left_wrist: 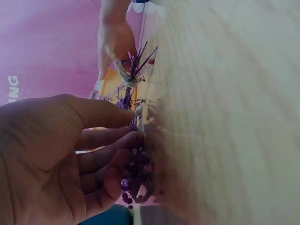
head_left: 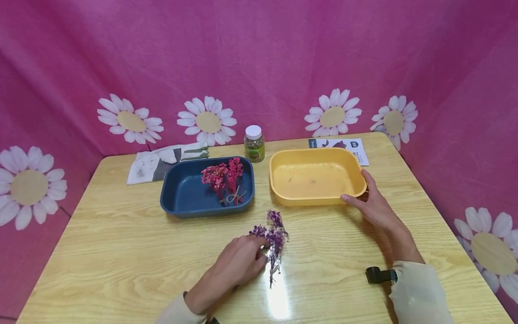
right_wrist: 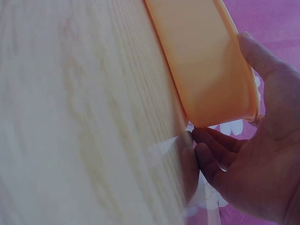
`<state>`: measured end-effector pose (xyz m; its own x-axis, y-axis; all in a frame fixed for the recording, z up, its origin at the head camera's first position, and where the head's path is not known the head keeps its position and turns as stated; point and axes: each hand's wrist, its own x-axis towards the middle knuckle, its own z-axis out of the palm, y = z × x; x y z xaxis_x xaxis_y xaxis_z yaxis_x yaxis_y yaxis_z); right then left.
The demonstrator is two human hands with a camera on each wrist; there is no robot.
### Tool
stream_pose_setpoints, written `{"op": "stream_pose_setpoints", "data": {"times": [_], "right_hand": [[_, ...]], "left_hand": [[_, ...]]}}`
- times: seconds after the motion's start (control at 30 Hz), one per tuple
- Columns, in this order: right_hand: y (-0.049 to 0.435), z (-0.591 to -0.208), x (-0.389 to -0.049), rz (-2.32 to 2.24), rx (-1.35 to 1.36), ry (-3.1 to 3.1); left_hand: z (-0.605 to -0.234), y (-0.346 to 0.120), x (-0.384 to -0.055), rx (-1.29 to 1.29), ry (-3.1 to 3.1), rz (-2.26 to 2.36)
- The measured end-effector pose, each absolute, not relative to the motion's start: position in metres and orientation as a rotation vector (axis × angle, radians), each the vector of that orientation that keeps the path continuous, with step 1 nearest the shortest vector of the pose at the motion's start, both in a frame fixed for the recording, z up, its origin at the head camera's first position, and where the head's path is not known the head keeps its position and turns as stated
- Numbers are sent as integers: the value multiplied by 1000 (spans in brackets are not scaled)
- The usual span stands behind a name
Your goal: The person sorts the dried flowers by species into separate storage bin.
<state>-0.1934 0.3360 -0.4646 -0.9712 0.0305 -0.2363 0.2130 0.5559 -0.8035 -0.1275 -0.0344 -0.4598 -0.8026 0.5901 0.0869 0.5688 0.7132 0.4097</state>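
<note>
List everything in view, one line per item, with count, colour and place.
Table: one, pale wood-grain, beneath everything
Curtain: one, magenta with white daisies, behind and beside the table
Blue tray: one, dark blue, left of centre
Red flowers: apparently two bunches, pinkish red, in the blue tray
Yellow tray: one, yellow, right of centre
Purple flowers: count unclear, purple, in front of the trays
Jar: one, greenish with white lid, between the trays, at the back
Printed sheet: one, mostly white, behind the yellow tray
Cloth-like item: apparently one, white, grey and green, behind the blue tray
Sleeves: two, cream, on the arms
Left hand: one, at the purple flowers
Right hand: one, gripping the yellow tray's near right corner
</note>
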Motion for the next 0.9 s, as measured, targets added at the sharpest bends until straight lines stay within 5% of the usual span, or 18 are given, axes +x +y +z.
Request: {"op": "stream_pose_setpoints", "data": {"times": [0.47, 0.73, 0.9], "right_hand": [[336, -462, -194, -1361, 220, 2600], [337, -463, -195, -1360, 208, 2607], [337, -465, -193, -1374, 195, 2598]], "left_hand": [[-452, -39, -127, 931, 2828, 556], [-444, -51, -121, 462, 2934, 613], [-449, -56, -118, 412, 2874, 594]]}}
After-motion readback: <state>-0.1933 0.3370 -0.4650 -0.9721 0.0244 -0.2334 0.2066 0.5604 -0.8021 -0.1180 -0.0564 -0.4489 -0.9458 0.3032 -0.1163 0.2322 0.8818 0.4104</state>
